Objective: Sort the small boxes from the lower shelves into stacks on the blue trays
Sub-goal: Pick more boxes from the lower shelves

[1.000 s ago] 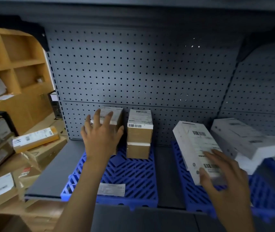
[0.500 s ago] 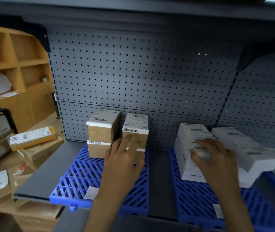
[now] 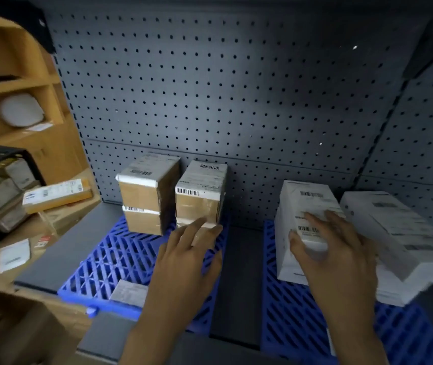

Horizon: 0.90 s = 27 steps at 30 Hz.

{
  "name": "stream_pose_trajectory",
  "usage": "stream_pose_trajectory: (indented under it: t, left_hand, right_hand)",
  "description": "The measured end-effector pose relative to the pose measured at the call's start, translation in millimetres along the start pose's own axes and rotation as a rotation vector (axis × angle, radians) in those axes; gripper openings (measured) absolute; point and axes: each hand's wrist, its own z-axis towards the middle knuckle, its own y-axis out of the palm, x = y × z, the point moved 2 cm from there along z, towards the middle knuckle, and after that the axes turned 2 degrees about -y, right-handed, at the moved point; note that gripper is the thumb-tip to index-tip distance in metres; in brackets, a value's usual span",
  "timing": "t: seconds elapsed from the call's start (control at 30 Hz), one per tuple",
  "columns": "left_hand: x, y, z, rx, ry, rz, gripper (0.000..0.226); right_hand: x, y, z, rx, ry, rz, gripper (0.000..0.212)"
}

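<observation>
Left hand [image 3: 191, 262]: stretched over the left blue tray [image 3: 104, 264], fingers straight and slightly spread, gripping nothing.
Left fingertips [image 3: 200, 224]: laid against the lower front of the right brown stack [image 3: 199, 198].
Right hand [image 3: 342, 259]: draped over the upper front of the white box [image 3: 297, 204], fingers spread and bent round it, thumb pressed to its front face, clasping it.
White box: standing upright at the back left of the right blue tray [image 3: 289, 317], just beside the leaning white boxes [image 3: 394, 233].
Leaning white boxes: tilted, piled on the right tray, edges blurred.
Left brown stack [image 3: 144, 198]: two small boxes, one atop the other, at the back of the left tray, just beside the right brown stack.
Right brown stack: also two high, barcode label on top.
Loose label [image 3: 128, 292]: flat on the front of the left tray.
Grey shelf [image 3: 60, 251]: under both trays, backed by the pegboard [image 3: 236, 88].
</observation>
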Motion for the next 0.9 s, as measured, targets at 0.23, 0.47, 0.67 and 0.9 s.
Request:
stream_pose_trajectory:
  t: [0.23, 0.47, 0.67, 0.9]
  left_hand:
    - [-0.4, -2.8, -25.9, -0.018, -0.006, 0.074, 0.045]
    - [-2.7, -5.3, -75.8, -0.102, 0.051, -0.006, 0.045]
    - [-11.2, -11.2, -137.9, -0.131, 0.111, -0.013, 0.045]
    - [-9.1, -8.5, -215.9, -0.277, 0.143, -0.126, 0.044]
  right_hand:
    - [3.0, -15.1, -7.7, -0.027, -0.046, 0.082, 0.065]
    - [-9.7, -66.3, -76.8, -0.033, 0.040, 0.028, 0.064]
    - [-25.9, -87.0, -176.4, -0.104, 0.056, -0.036, 0.058]
    - [-30.9, -102.2, -281.1, -0.269, 0.172, -0.116, 0.059]
